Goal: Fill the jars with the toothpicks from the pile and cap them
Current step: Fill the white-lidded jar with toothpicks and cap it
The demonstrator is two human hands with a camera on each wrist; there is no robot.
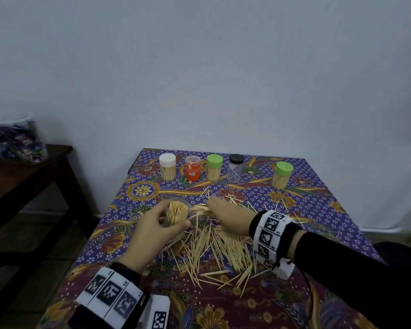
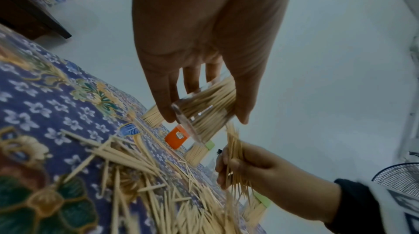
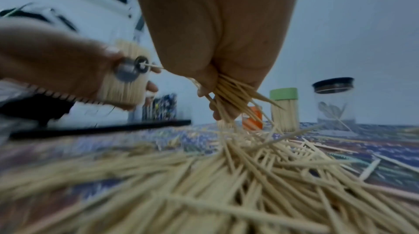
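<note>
No writing can be read; the orange jar [image 1: 192,171] carries a small label, too blurred to read. In the middle of the head view the left hand [image 1: 150,230] curls around an uncapped clear jar [image 1: 176,214] packed with toothpicks, tilted to the right. Just beside its mouth, the right hand [image 1: 230,216] pinches a bundle of toothpicks [image 2: 234,164]. The loose pile [image 1: 214,248] lies below both hands on the patterned tablecloth [image 1: 318,210]. Five capped jars stand near the far edge: white-capped jar [image 1: 167,166], the orange one, two green-capped jars [image 1: 214,167] and a nearly empty black-capped jar [image 1: 236,167].
</note>
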